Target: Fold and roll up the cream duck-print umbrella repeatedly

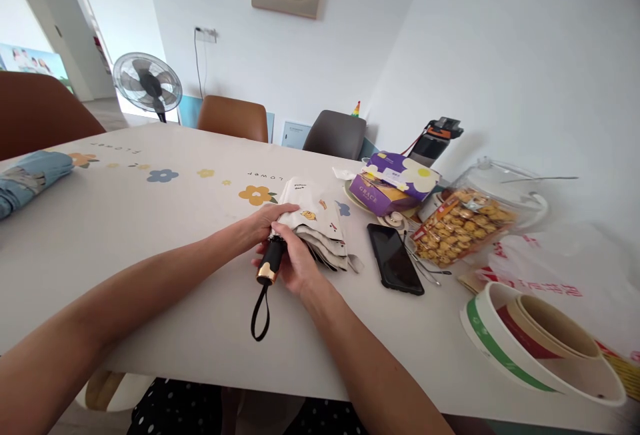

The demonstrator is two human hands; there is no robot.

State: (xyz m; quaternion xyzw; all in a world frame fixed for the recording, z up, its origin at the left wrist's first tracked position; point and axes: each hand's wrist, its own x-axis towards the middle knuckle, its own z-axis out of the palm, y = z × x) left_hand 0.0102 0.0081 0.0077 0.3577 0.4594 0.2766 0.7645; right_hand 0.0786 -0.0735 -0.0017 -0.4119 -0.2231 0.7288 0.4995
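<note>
bare tabletop [150,235] left, phone [395,259], snack bag [460,225] right

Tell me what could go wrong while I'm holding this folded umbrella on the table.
The umbrella lies close to the phone; if it springs open or swings right, it might knock the phone or the snack bag.
Loose canopy folds bunch under the left hand, so fabric or skin could get pinched near the handle that the right hand holds.
The wrist strap trails toward the table edge and may snag.
</note>
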